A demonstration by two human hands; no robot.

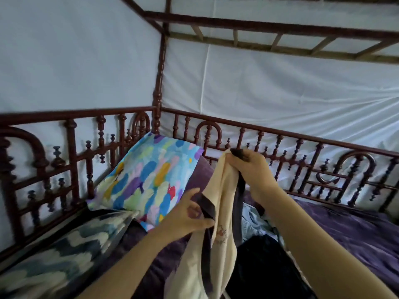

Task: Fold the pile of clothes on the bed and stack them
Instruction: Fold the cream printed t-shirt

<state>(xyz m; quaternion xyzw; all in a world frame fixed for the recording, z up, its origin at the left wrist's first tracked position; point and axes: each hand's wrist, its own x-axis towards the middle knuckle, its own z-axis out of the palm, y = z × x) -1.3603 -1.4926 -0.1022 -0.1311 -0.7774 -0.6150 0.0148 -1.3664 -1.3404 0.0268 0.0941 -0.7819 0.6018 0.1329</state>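
A cream garment (224,190) with dark trim and a small print hangs in front of me over the bed. My right hand (252,167) grips its top edge, held highest. Lower and to the left, my left hand (190,214) pinches the garment's dark trim strip between thumb and fingers. Under the hanging cloth lie a black garment (265,262) and a pale blue garment (254,221), both crumpled on the purple bedsheet (349,229).
A colourful patterned pillow (151,178) leans against the carved dark wooden bed rail (280,134) in the corner. A blue-and-cream zigzag pillow (56,255) lies at the left. White netting (280,87) hangs behind the rails and canopy frame.
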